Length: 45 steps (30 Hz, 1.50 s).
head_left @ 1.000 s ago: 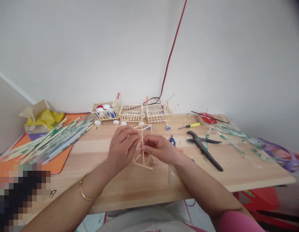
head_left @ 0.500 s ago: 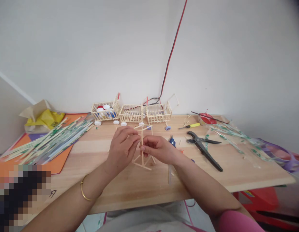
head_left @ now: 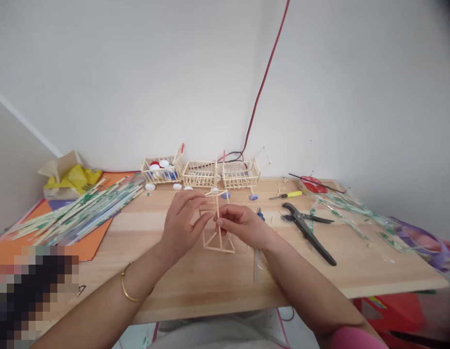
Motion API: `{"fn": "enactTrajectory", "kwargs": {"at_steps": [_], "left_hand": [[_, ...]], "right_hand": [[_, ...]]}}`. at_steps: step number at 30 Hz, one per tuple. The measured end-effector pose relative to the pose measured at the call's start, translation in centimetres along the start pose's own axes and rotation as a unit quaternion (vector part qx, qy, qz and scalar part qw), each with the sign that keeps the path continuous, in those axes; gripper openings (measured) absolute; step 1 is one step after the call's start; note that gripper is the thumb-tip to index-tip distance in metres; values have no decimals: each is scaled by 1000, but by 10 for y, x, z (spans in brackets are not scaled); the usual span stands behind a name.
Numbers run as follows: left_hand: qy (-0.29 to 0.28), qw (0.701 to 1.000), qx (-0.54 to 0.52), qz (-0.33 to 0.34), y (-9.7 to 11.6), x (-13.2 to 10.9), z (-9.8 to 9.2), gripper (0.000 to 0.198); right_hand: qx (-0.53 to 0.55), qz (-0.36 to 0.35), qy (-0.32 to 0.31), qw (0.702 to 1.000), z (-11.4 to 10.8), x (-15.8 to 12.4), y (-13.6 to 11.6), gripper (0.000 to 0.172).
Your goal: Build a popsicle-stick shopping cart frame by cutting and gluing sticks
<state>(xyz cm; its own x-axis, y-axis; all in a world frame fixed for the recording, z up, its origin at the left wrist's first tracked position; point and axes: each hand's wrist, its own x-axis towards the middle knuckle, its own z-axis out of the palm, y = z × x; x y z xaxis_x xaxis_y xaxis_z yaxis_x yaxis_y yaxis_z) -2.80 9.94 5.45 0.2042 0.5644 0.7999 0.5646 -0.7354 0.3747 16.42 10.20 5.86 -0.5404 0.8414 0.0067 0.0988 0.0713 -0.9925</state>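
A small box-shaped frame of thin wooden sticks (head_left: 220, 249) stands tilted over the table in front of me. My right hand (head_left: 241, 224) pinches one of its upright sticks between thumb and fingers; the fingertips behind that stick are partly hidden. On the other side, my left hand (head_left: 183, 223) has its thumb and fingers apart, with their tips close to the frame's upper left part. Whether they touch it I cannot tell. Beyond the hands stand stick-built carts, among them a left one (head_left: 161, 170) with bottle caps inside, a middle one (head_left: 200, 174) and a right one (head_left: 241, 174).
Black pliers (head_left: 308, 232), a yellow-handled screwdriver (head_left: 292, 194) and a blue-tipped glue gun (head_left: 260, 214) lie to the right. Wrapped sticks (head_left: 83, 213) cover orange card (head_left: 97, 242) on the left. Plastic wrappers (head_left: 345, 213) and a red dish (head_left: 314, 185) are at the far right.
My left thumb and fingers have spread apart from their pinch near the upright. The frame has turned slightly, while my right hand keeps its hold. The view has shifted a little.
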Motion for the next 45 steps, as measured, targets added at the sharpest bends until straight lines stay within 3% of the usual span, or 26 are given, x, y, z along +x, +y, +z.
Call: {"fn": "enactTrajectory", "kwargs": {"at_steps": [2, 4, 8, 11, 14, 26, 31, 37, 41, 45], "left_hand": [[17, 997, -34, -65, -3, 0, -1, 24], [31, 979, -103, -171, -6, 0, -2, 20], [23, 878, -298, -373, -10, 2, -1, 17], [-34, 803, -402, -438, -6, 5, 0, 22], [-72, 759, -444, -471, -2, 7, 0, 22], [-105, 763, -432, -468, -2, 6, 0, 19], [-107, 738, -442, -500, -1, 7, 0, 20], [-119, 679, -474, -548, -11, 3, 4, 27], [-78, 677, -458, -571, -16, 3, 6, 34], [-88, 660, -474, -576, -15, 5, 5, 31]], "right_hand": [[6, 4, 13, 1000, -3, -1, -1, 29], [19, 8, 27, 999, -7, -1, -2, 29], [56, 19, 48, 997, -13, -3, -3, 28], [63, 30, 53, 996, -15, -3, -2, 28], [69, 32, 49, 996, -16, -2, -1, 30], [49, 49, 39, 997, -18, 0, 0, 31], [44, 60, 34, 997, -17, -1, -1, 30], [37, 93, 28, 995, -20, 1, 3, 30], [17, 111, 20, 994, -21, 2, 7, 30], [-25, 109, 12, 994, -22, 1, 7, 28]]}}
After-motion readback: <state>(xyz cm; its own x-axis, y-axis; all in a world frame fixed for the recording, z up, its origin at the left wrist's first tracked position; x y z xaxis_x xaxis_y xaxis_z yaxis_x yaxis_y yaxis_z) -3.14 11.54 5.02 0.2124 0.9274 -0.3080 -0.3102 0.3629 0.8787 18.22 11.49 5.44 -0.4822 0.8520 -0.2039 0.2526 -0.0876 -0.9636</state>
